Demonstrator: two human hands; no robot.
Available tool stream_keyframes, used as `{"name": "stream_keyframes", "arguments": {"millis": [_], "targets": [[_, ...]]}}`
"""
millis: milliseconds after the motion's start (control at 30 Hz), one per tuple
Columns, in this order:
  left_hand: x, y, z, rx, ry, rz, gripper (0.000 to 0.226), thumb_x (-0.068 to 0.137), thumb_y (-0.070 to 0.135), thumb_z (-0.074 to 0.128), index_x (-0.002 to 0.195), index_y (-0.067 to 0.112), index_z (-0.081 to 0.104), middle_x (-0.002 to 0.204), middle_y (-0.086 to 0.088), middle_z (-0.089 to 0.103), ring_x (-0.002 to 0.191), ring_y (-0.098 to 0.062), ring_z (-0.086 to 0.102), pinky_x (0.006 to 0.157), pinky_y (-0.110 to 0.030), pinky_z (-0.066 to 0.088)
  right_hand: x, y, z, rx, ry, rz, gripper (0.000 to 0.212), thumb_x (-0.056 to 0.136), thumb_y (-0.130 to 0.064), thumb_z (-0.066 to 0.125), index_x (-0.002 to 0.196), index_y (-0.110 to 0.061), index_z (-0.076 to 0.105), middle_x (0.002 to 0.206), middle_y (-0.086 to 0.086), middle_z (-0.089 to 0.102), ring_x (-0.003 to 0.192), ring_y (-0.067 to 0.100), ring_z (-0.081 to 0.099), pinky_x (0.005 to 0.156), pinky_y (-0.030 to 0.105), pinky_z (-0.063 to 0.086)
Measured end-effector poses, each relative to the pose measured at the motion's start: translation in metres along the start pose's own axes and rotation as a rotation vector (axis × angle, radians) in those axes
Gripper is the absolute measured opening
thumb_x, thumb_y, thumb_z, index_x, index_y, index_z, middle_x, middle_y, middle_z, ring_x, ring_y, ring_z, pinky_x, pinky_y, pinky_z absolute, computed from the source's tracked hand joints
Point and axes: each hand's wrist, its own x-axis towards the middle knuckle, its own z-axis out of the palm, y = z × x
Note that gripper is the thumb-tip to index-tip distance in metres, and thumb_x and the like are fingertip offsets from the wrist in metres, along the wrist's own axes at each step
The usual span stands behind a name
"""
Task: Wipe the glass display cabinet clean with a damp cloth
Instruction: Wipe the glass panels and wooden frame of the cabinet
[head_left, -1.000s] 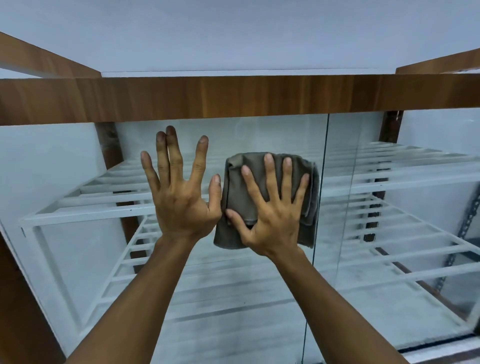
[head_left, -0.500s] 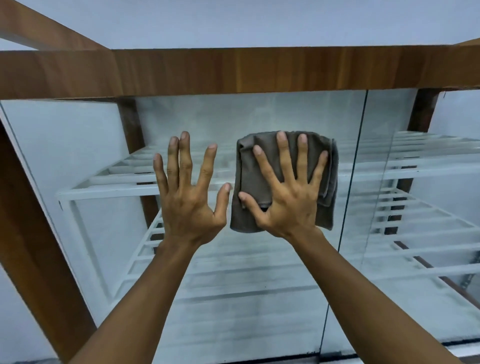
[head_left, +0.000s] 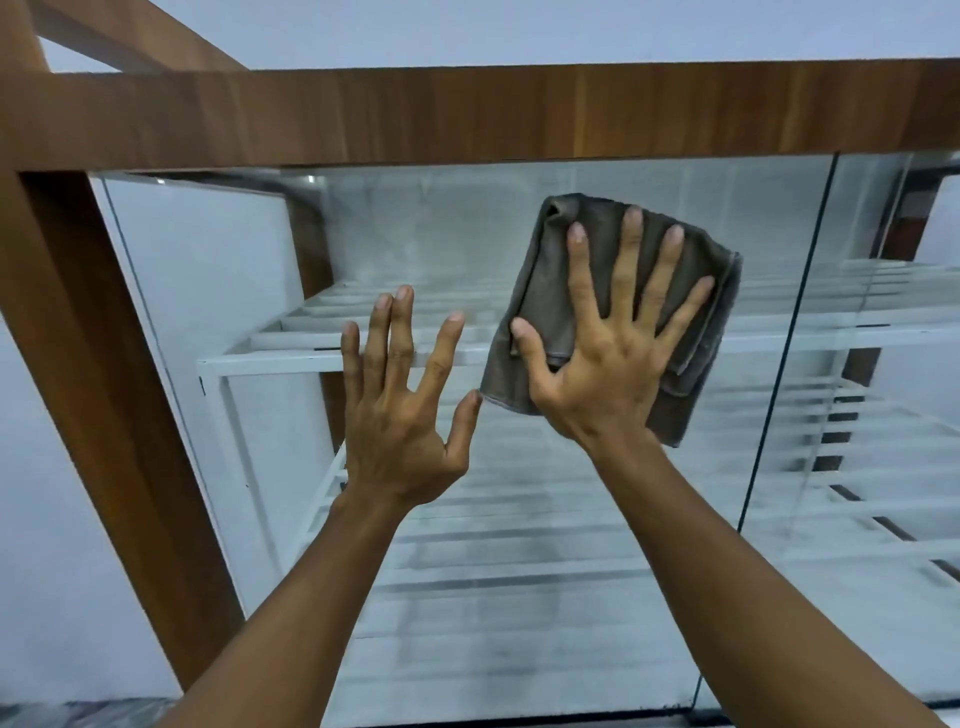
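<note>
Head view: right hand (head_left: 608, 379) lies flat on the cloth (head_left: 540, 291), fingers straight and fanned out, palm pressing it against the front glass (head_left: 519, 571) of the cabinet (head_left: 779, 114). The cloth is grey, folded into a rough rectangle and tilted a bit. It sits high on the pane, just under the wooden top rail (head_left: 415, 119). Its upper and right edges show past the fingertips, and a lower corner pokes out beside the wrist.

Left hand (head_left: 400, 441) is just left of the cloth and lower, fingers spread and straight, holding nothing. Its thumb tip sits right at the cloth's lower-left corner. The left palm looks to be against the glass, but contact isn't clear from this angle. Both forearms are bare, coming up from the bottom edge of view.

Cabinet has a brown wooden frame, with a slanted post (head_left: 104, 415) on the left and the rail across the top. Behind the glass are white slatted shelves (head_left: 270, 358), the upper one at about finger level, more below. The glass below the hands shows hazy, streaky patches. A vertical glass edge (head_left: 779, 415) stands right of the cloth, apart from it, and another pane continues beyond. Pale wall (head_left: 519, 31) above.
</note>
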Motion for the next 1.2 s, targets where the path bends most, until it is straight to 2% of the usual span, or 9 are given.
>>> {"name": "stream_keyframes", "arguments": {"millis": [100, 233, 400, 567, 667, 767, 900, 1067, 1200], "targets": [[-0.001, -0.002, -0.001, -0.014, -0.004, 0.013, 0.07, 0.09, 0.032, 0.061, 0.156, 0.011, 0.047, 0.165, -0.031, 0.026, 0.156, -0.046, 0.021, 0.125, -0.068, 0.016, -0.034, -0.016, 0.006, 0.014, -0.072, -0.146, 0.079, 0.098, -0.067, 0.049, 0.163, -0.025, 0.035, 0.17, 0.019, 0.024, 0.157, 0.051, 0.015, 0.121, 0.077, 0.005], [-0.011, -0.015, -0.004, -0.017, 0.0, 0.014, 0.066, 0.097, 0.038, 0.062, 0.156, 0.012, 0.047, 0.166, -0.028, 0.025, 0.157, -0.044, 0.02, 0.127, -0.064, 0.015, -0.041, 0.002, 0.009, -0.007, -0.085, -0.291, 0.08, 0.095, -0.069, 0.054, 0.161, -0.026, 0.038, 0.17, 0.015, 0.026, 0.157, 0.047, 0.018, 0.121, 0.077, 0.007], [-0.018, -0.03, -0.012, -0.007, -0.017, 0.005, 0.067, 0.096, 0.037, 0.063, 0.156, 0.013, 0.046, 0.167, -0.027, 0.025, 0.157, -0.044, 0.02, 0.128, -0.063, 0.014, -0.032, -0.022, 0.01, -0.01, -0.047, -0.109, 0.083, 0.096, -0.071, 0.05, 0.163, -0.025, 0.033, 0.17, 0.018, 0.022, 0.156, 0.052, 0.018, 0.121, 0.077, 0.004], [-0.022, -0.04, -0.017, -0.018, -0.028, 0.005, 0.071, 0.093, 0.035, 0.065, 0.158, 0.014, 0.044, 0.168, -0.026, 0.023, 0.158, -0.043, 0.018, 0.129, -0.061, 0.012, -0.054, -0.041, 0.017, 0.008, -0.104, -0.29, 0.078, 0.097, -0.066, 0.051, 0.163, -0.029, 0.03, 0.17, 0.016, 0.024, 0.157, 0.049, 0.017, 0.121, 0.078, 0.005], [-0.025, -0.047, -0.02, -0.014, -0.021, -0.004, 0.07, 0.094, 0.036, 0.066, 0.157, 0.013, 0.046, 0.167, -0.026, 0.024, 0.158, -0.042, 0.018, 0.129, -0.061, 0.012, -0.038, -0.042, 0.018, 0.004, -0.06, -0.219, 0.079, 0.096, -0.069, 0.052, 0.162, -0.028, 0.033, 0.17, 0.015, 0.025, 0.156, 0.049, 0.019, 0.122, 0.076, 0.004], [-0.025, -0.049, -0.022, -0.02, -0.009, -0.011, 0.073, 0.089, 0.029, 0.066, 0.157, 0.012, 0.045, 0.167, -0.028, 0.024, 0.157, -0.044, 0.018, 0.129, -0.061, 0.011, -0.044, -0.067, 0.019, 0.012, -0.062, -0.121, 0.078, 0.098, -0.067, 0.049, 0.163, -0.027, 0.031, 0.171, 0.015, 0.016, 0.156, 0.052, 0.016, 0.121, 0.077, 0.003], [-0.03, -0.058, -0.025, -0.02, -0.006, -0.001, 0.073, 0.089, 0.032, 0.065, 0.156, 0.011, 0.045, 0.167, -0.029, 0.024, 0.157, -0.044, 0.018, 0.129, -0.059, 0.009, -0.051, -0.064, 0.022, 0.001, -0.098, -0.272, 0.08, 0.097, -0.069, 0.051, 0.163, -0.028, 0.032, 0.171, 0.015, 0.02, 0.156, 0.049, 0.017, 0.121, 0.078, 0.005], [-0.034, -0.067, -0.026, -0.015, 0.003, 0.011, 0.069, 0.093, 0.036, 0.063, 0.155, 0.011, 0.047, 0.166, -0.029, 0.027, 0.157, -0.044, 0.019, 0.129, -0.059, 0.011, -0.041, -0.075, 0.021, -0.015, -0.071, -0.169, 0.081, 0.097, -0.069, 0.051, 0.163, -0.026, 0.034, 0.171, 0.017, 0.023, 0.156, 0.051, 0.017, 0.121, 0.077, 0.005], [-0.034, -0.068, -0.026, -0.028, 0.007, 0.019, 0.072, 0.088, 0.033, 0.059, 0.154, 0.01, 0.048, 0.165, -0.03, 0.028, 0.156, -0.046, 0.02, 0.129, -0.06, 0.012, -0.048, -0.079, 0.023, -0.012, -0.096, -0.267, 0.082, 0.097, -0.071, 0.051, 0.163, -0.028, 0.031, 0.171, 0.016, 0.022, 0.156, 0.05, 0.017, 0.12, 0.078, 0.006]]}}
